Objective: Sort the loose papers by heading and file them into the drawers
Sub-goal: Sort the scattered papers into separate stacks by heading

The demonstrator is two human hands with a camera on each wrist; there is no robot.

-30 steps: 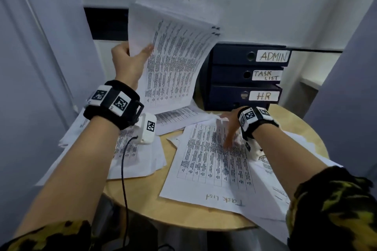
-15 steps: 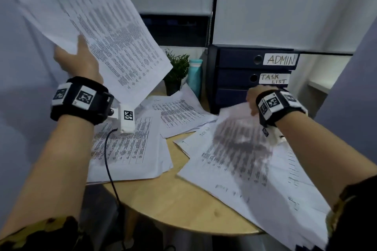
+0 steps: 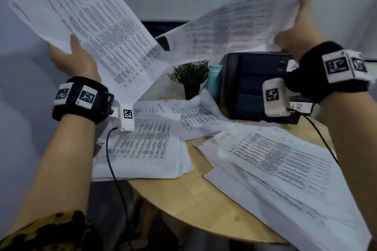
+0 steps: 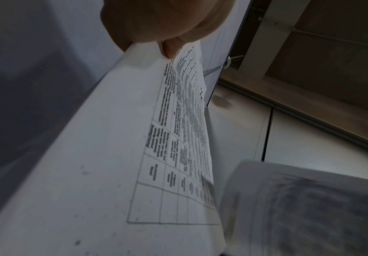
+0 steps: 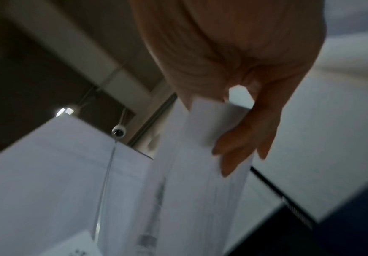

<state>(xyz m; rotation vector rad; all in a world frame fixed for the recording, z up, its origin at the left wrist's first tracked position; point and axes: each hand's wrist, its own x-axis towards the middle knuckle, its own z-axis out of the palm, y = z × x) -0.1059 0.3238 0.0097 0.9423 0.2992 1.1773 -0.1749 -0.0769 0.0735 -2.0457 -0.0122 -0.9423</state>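
While both hands are raised above the round wooden desk (image 3: 183,206), each one grips its own printed sheet. The left hand (image 3: 75,57) holds the left sheet (image 3: 95,26) by its lower left edge, thumb on the printed face and fingers behind; the left wrist view confirms a pinch at the paper's edge (image 4: 172,50). This sheet is tilted, with its table of text facing the head camera (a handwritten heading at its top edge is too small to read). The right hand (image 3: 295,32) grips the right sheet (image 3: 234,26) at its right end, with fingers (image 5: 240,147) curled against the paper in the right wrist view. That sheet is motion-blurred and hangs above the drawer unit (image 3: 251,87).

The dark blue drawer unit stands at the back right of the desk, partly hidden by the right wrist; its white labels are mostly covered. Just left of it stand a teal bottle (image 3: 214,79) and a small potted plant (image 3: 189,79).

Loose papers remain on the desk in three groups:
- a stack at the left (image 3: 142,149), overhanging the desk edge;
- a few sheets at the middle (image 3: 200,120), in front of the plant;
- a spread pile at the right (image 3: 285,173), reaching past the near edge.
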